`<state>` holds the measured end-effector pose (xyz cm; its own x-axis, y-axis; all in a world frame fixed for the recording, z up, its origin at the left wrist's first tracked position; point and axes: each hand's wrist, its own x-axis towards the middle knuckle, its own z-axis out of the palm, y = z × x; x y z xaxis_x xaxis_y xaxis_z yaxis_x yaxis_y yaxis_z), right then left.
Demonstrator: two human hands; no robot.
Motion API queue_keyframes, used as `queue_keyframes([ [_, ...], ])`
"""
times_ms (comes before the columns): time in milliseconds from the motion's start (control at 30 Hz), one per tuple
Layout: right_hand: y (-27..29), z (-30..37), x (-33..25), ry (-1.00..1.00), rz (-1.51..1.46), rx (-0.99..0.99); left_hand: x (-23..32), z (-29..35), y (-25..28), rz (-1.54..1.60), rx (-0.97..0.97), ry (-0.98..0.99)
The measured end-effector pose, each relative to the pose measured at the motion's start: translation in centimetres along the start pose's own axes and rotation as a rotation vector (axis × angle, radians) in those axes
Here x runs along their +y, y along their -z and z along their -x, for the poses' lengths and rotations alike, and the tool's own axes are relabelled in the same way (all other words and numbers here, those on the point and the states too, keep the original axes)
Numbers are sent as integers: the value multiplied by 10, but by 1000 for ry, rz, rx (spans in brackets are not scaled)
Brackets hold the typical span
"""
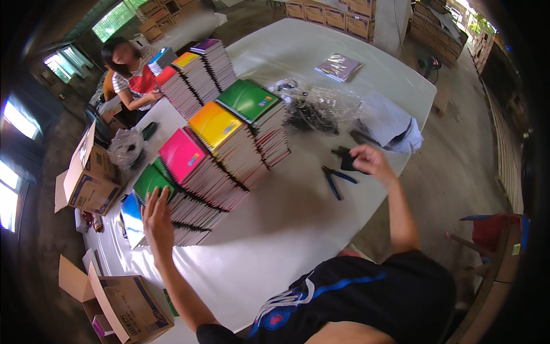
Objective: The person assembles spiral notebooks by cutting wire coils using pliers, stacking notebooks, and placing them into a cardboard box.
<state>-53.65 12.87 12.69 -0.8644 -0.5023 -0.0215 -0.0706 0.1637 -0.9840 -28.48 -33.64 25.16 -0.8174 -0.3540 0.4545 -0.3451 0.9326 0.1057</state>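
So everything here sits around the tall stack of yellow-covered spiral notebooks (215,125) on the white table (286,229). Left of it comes a pink-covered spiral notebook stack (182,153), and past that a low green-covered spiral notebook stack (150,181) — that's the one the left hand (156,212) is on, fingers a bit spread over the near edge of the cover, my guess is to steady it. Piles sit side by side by cover colour, probably so they prop each other up and stay easy to tell apart. Right of the yellow stack, the right hand (372,162) is loosely curled beside a small black object (347,159) and dark-blue-handled pliers (327,171); can't tell if it's pinching anything. The left thumb's contact is hard to make out too, and the left hand partly covers the blue-covered notebook stack (132,221) farthest left of the yellow.
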Motion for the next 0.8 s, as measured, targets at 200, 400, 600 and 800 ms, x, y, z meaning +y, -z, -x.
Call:
queue_keyframes([
  [200,-53,30,63,-32,892,97,-5,-9,12,371,-96,-38],
  [400,-65,36,89,52,1026,-16,8,-26,20,480,-178,59],
  [600,-48,12,87,69,881,116,23,-2,33,101,-56,91],
  [800,-27,-24,80,27,1123,64,-1,-5,5,233,-71,-58],
])
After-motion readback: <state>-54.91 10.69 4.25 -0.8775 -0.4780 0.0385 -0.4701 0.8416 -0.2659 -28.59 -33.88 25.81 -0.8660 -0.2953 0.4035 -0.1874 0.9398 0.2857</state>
